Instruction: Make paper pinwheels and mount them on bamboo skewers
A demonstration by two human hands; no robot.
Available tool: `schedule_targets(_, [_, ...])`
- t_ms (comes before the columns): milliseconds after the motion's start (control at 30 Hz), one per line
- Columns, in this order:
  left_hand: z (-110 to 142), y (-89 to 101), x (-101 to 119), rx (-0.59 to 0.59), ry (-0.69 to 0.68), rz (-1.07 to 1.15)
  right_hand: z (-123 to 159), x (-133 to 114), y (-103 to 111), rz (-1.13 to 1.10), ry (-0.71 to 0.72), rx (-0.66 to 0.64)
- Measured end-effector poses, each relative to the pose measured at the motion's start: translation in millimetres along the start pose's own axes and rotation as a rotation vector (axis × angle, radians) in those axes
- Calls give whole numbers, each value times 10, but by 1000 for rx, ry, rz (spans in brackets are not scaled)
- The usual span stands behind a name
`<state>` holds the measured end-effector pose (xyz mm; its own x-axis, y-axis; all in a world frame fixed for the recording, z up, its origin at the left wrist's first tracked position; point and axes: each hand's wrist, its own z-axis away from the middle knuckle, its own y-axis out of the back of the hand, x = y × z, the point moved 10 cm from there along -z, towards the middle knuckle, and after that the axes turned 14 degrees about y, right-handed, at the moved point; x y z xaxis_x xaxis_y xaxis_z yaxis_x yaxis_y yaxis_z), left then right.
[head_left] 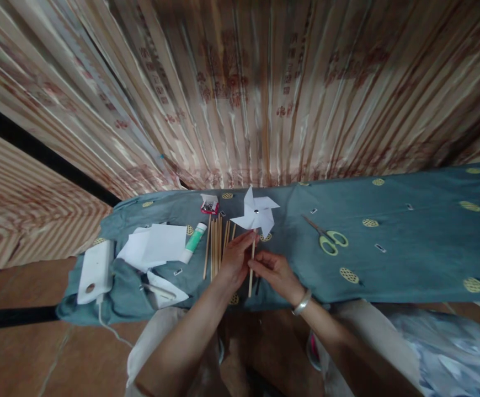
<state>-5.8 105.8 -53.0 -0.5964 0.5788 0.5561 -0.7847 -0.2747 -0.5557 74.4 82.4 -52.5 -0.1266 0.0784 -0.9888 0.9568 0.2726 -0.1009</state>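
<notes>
A white paper pinwheel (258,213) on a thin wooden stick is held up above the table, a dark shiny fastener at its centre. My left hand (239,258) is closed around the stick just below the paper blades. Lower on the same stick, my right hand (273,271) pinches it between thumb and fingers; a bracelet circles that wrist. Several loose wooden sticks (216,242) lie side by side left of the pinwheel, partly covered by my left hand. Behind them stands a small open red-and-white box (209,205) with small metal pieces inside.
Green-handled scissors (326,238) lie right of my hands. To the left are a glue stick (193,242), white paper sheets (163,243), a pen-like tool (159,290) on folded paper, and a white power strip (96,271) with a cord. A curtain hangs behind the cloth-covered table (422,242).
</notes>
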Motion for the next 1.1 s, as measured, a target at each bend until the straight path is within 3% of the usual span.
schedule_targets(433, [11,17,-192,-8,-28,-119,-114,-53,438,79,43,125])
schedule_targets(900, [18,37,-171,19,-4,-152,-79,-161,367,146,47,10])
schedule_targets(1000, [34,55,-175,48,0,-171,-93,-243,664,215,58,127])
schedule_targets(1100, [46,61,-219,63,22,-211,-86,-387,1260,254,121,469])
